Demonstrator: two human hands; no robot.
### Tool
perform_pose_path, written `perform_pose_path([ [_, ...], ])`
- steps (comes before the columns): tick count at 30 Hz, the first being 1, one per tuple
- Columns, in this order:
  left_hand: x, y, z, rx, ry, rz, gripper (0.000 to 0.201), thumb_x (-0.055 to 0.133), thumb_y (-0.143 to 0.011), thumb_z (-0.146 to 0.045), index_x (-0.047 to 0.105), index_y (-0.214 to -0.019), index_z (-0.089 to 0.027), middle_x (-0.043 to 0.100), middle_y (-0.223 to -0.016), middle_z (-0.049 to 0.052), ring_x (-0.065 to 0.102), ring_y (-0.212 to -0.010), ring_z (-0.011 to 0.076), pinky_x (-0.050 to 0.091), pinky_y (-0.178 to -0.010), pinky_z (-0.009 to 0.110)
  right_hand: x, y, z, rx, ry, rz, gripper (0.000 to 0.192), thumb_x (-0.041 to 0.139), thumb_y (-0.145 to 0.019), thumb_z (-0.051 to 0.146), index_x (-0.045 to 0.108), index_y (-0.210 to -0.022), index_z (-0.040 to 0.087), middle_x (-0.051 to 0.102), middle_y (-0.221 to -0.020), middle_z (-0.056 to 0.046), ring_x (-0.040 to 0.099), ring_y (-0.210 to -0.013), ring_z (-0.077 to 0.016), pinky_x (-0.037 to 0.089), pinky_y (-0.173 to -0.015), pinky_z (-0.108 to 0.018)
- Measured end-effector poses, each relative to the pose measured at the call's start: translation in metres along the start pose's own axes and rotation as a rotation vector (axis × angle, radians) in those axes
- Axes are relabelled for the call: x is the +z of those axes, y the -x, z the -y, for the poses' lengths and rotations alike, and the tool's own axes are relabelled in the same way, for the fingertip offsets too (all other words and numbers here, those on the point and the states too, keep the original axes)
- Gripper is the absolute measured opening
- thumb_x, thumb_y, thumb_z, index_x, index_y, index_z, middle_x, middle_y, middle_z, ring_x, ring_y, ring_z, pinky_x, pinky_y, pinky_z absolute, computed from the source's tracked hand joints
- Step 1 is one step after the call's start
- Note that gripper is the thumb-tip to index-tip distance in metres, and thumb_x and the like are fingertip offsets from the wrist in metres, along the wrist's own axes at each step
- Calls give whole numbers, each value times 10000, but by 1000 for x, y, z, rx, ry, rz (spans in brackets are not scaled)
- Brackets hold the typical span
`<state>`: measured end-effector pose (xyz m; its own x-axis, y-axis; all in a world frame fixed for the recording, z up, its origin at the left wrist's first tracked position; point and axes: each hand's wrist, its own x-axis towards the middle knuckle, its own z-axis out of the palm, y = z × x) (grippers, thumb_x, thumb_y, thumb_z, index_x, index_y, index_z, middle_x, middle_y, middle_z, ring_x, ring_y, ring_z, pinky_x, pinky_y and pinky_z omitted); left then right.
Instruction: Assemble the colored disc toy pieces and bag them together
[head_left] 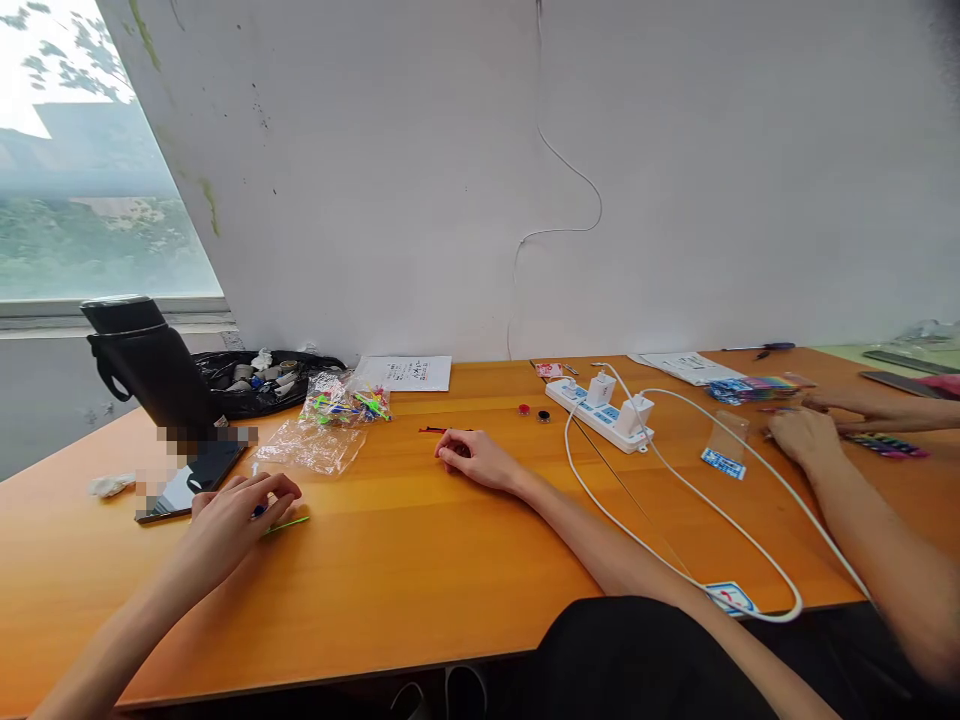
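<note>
My left hand (238,508) rests on the orange table (420,560) at the near left, its fingertips pinched on a thin green stick (289,524) with a blue end. The stick lies flat and points right. My right hand (474,460) lies knuckles up near the table's middle, fingers curled under with nothing seen in them. A thin red-and-black stick (439,430) lies just beyond its fingertips, apart from them. A clear bag of coloured sticks (346,400) sits farther back, with an empty clear bag (309,447) in front of it.
A black flask (146,365) and a phone (191,485) are at the left, with a black bag of scraps (259,380) behind. A white power strip (600,412) trails cables to the front edge. Another person's hands (806,432) handle coloured packs at the right.
</note>
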<state>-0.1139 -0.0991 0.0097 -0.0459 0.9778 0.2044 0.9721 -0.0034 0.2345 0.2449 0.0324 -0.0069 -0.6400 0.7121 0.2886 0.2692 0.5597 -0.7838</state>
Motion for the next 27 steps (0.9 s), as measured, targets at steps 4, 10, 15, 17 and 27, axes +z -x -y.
perform_pose_path([
  [4, -8, 7, 4, 57, 60, -56, 474, 419, -902, -624, 713, -982, -261, 708, -1109, 79, 638, -989, 281, 476, -862, 392, 0, 0, -1, -8, 18, 0, 187, 551, -954, 352, 639, -951, 187, 677, -731, -1, 620, -701, -135, 452, -704, -256],
  [10, -15, 23, 17, 135, 76, -3, 427, 570, -795, -660, 743, -951, -301, 719, -1096, 52, 685, -859, 256, 554, -752, 331, 0, 1, -1, -7, 13, 7, 164, 544, -950, 325, 638, -951, 191, 679, -768, -7, 622, -698, -132, 453, -697, -254],
  [15, -11, 27, 13, 191, 131, 12, 385, 543, -807, -623, 746, -851, -299, 740, -1036, 56, 713, -900, 275, 575, -781, 340, -1, 1, 1, -11, 10, 9, 165, 551, -947, 328, 641, -952, 191, 677, -741, -5, 621, -708, -138, 455, -706, -258],
  [17, -13, 26, 8, 183, 143, 39, 383, 524, -825, -614, 728, -827, -290, 738, -1002, 48, 713, -855, 257, 574, -752, 326, -1, 1, 1, -8, 9, 5, 163, 554, -945, 328, 643, -949, 191, 675, -738, -3, 619, -706, -137, 454, -706, -257],
  [27, -9, 6, -3, 136, 101, 24, 430, 454, -872, -605, 676, -846, -237, 703, -932, 47, 678, -696, 191, 519, -657, 273, -1, 1, 0, 13, 21, 5, 171, 561, -942, 340, 645, -942, 191, 666, -733, 4, 611, -695, -132, 443, -693, -251],
])
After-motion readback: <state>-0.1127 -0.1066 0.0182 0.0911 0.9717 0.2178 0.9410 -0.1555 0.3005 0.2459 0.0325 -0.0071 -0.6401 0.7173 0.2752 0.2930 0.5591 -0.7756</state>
